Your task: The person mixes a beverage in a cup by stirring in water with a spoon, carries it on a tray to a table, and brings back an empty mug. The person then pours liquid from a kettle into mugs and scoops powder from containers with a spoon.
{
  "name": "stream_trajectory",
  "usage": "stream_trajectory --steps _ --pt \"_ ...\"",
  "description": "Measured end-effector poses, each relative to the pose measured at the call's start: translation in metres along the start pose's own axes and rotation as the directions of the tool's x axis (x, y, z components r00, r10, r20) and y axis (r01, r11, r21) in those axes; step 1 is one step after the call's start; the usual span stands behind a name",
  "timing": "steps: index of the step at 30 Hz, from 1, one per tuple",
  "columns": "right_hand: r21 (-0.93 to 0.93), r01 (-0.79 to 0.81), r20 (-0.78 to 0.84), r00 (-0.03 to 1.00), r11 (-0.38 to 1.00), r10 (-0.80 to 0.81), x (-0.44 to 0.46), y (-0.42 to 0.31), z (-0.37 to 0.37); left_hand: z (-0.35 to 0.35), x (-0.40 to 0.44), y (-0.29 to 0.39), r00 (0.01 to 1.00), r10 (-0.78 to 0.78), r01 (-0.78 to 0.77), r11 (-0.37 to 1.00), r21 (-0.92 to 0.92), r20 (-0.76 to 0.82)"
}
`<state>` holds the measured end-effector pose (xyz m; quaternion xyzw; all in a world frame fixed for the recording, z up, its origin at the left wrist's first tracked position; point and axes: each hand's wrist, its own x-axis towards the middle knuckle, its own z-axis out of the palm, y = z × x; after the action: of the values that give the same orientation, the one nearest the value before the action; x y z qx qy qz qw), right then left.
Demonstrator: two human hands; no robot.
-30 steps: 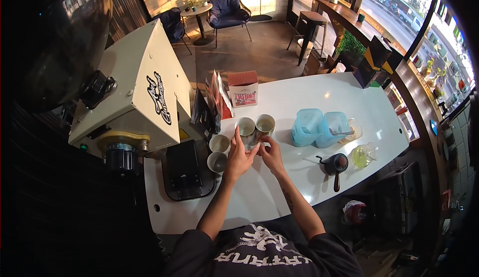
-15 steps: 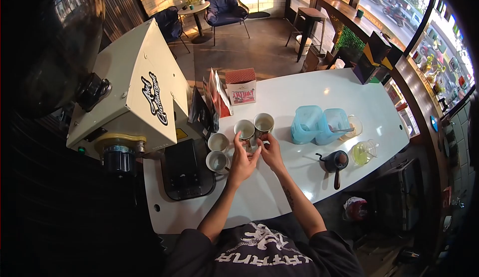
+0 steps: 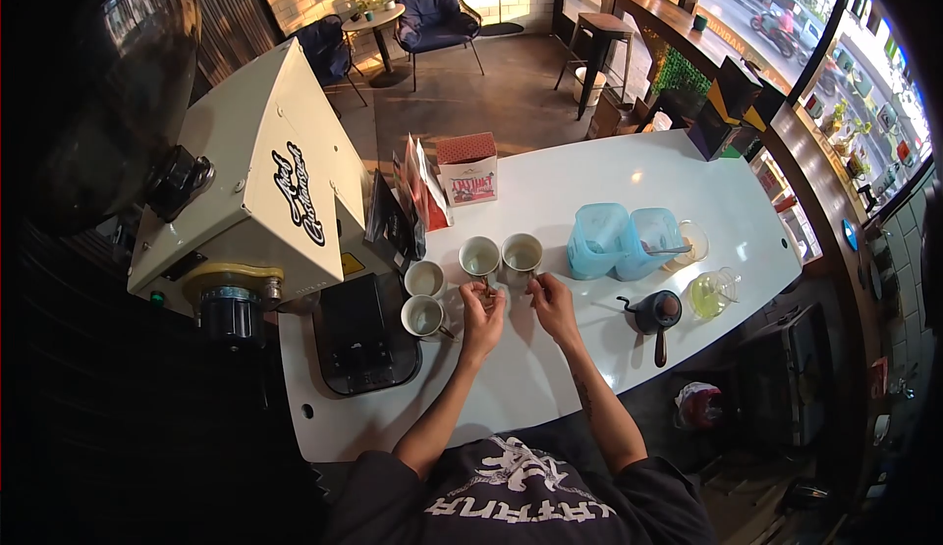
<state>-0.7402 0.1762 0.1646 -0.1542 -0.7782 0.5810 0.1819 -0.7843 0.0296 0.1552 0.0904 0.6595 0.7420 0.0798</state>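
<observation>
Two pale mugs stand upright side by side on the white counter (image 3: 580, 349). My left hand (image 3: 483, 319) has its fingers closed at the handle of the left mug (image 3: 478, 253). The handle of the right mug (image 3: 521, 248) is pinched in my right hand (image 3: 555, 307). Both mugs look nearly touching, with their handles toward me. Left of them stand two more cups, an upper cup (image 3: 424, 278) and a lower mug (image 3: 425, 317) whose handle points toward my left wrist. My fingertips partly hide both gripped handles.
A cream grinder (image 3: 265, 182) with a black tray (image 3: 359, 344) occupies the left side. Behind the mugs are coffee bags (image 3: 424, 187) and a red-topped box (image 3: 469, 172). To the right stand blue containers (image 3: 597, 241), a black kettle (image 3: 656, 312) and a glass server (image 3: 709, 295).
My hands have drawn apart and come nearer to me, the fingers now closed at the handles. The left mug has shifted slightly, and its handle now points toward me.
</observation>
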Motion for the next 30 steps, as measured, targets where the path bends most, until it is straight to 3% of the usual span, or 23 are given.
stream_trajectory --steps 3,13,18,25,30 --pt "-0.01 -0.032 0.016 0.999 0.999 0.032 -0.01 -0.002 -0.012 0.0 -0.008 0.018 0.996 -0.081 0.082 0.997 -0.001 0.037" --pt "-0.063 -0.138 0.052 0.989 0.988 0.141 -0.075 -0.019 -0.063 -0.01 -0.051 0.012 0.977 -0.087 0.068 0.992 0.105 0.194" --pt "-0.073 -0.141 -0.011 0.99 0.987 0.141 -0.106 -0.016 -0.078 -0.013 -0.076 0.008 0.947 -0.108 0.057 0.983 0.172 0.302" --pt "-0.119 -0.187 -0.011 0.982 0.975 0.187 -0.133 -0.026 -0.091 -0.017 -0.096 0.012 0.904 -0.199 0.109 0.963 0.246 0.378" --pt "-0.121 -0.175 -0.019 0.985 0.977 0.174 -0.137 -0.022 -0.089 -0.016 -0.103 0.023 0.874 -0.219 0.153 0.971 0.183 0.433"
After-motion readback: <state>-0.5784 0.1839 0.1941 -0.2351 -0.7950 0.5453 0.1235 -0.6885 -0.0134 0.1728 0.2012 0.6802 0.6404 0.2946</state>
